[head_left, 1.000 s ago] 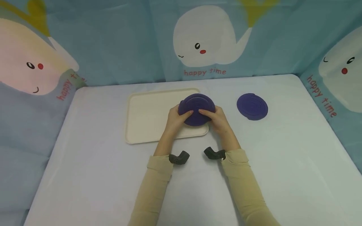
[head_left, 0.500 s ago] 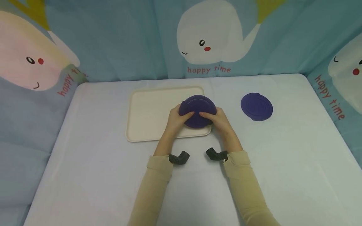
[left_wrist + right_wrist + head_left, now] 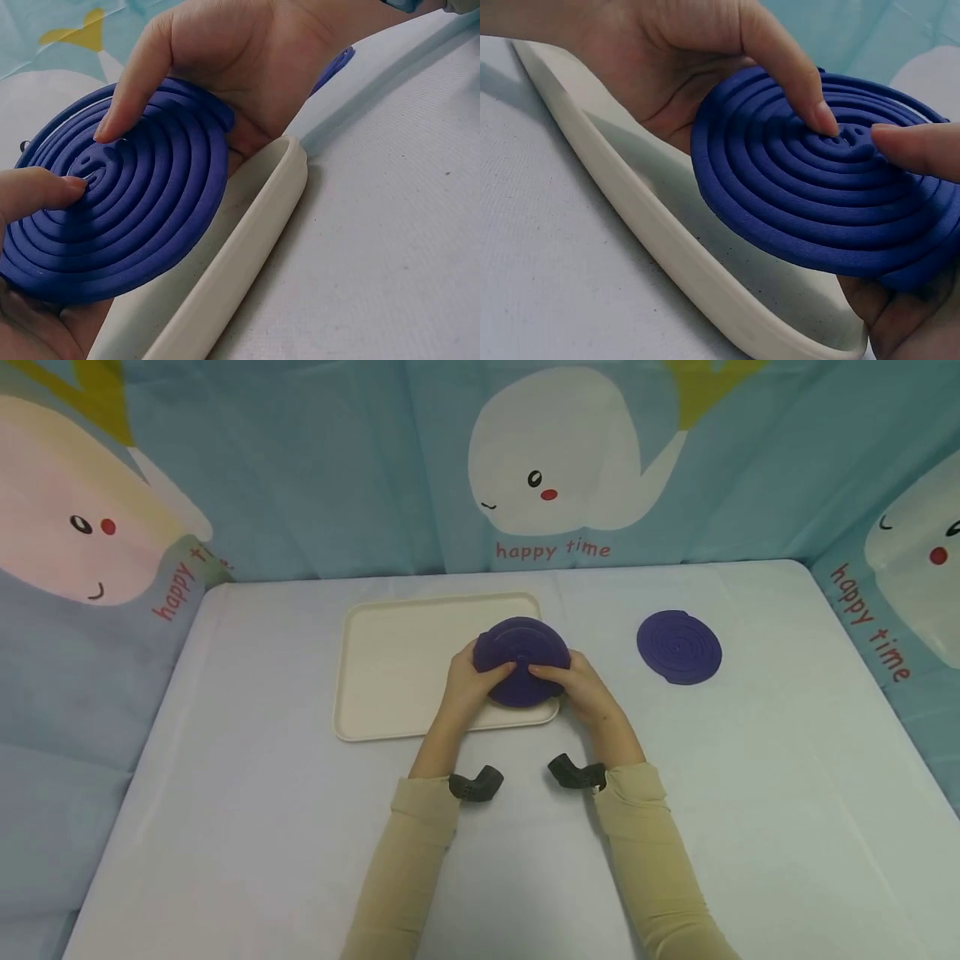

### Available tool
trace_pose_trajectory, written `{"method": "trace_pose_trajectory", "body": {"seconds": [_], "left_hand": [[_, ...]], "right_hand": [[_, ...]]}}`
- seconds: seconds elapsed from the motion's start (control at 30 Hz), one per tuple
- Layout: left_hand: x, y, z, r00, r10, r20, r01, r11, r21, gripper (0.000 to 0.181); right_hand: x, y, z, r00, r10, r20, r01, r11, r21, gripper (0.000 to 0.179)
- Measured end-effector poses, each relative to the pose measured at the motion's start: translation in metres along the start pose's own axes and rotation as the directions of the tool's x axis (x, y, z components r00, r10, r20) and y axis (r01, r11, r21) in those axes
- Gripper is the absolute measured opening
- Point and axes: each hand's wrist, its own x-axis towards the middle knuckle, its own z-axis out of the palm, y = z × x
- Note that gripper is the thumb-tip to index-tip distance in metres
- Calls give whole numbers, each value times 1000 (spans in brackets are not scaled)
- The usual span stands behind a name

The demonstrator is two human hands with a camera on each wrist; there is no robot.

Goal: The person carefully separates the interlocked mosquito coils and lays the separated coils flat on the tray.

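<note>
A purple-blue spiral coaster (image 3: 521, 642), made of one round cord coiled flat, is held in both hands above the right end of a cream tray (image 3: 397, 668). My left hand (image 3: 467, 683) grips its left side and my right hand (image 3: 587, 687) its right side. In the left wrist view both thumbs press near the centre of the coil (image 3: 150, 202), their tips a short gap apart. Most of the other fingers are hidden beneath it. The right wrist view shows the coaster (image 3: 802, 202) tilted, clear of the tray rim (image 3: 667, 251).
A second spiral coaster (image 3: 678, 647) lies flat on the white table (image 3: 750, 793), right of the tray. A blue curtain (image 3: 315, 468) printed with whales hangs at the table's back and sides. Dark wrist mounts (image 3: 477, 783) stick out by the sleeves.
Both hands keep their grip on the coaster, which stays over the tray's right end with only a slight shift. The head view has shifted a little.
</note>
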Motion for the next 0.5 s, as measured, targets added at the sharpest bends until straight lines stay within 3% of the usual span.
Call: {"method": "trace_pose_trajectory", "body": {"seconds": [0.23, 0.5], "left_hand": [[1, 2, -1, 1000, 29, -2, -29, 1000, -6, 55], [0, 1, 0, 999, -13, 34, 14, 1000, -20, 55]], "right_hand": [[0, -3, 0, 999, -22, 30, 22, 1000, 3, 45], [0, -3, -4, 999, 4, 52, -8, 996, 84, 26]]}}
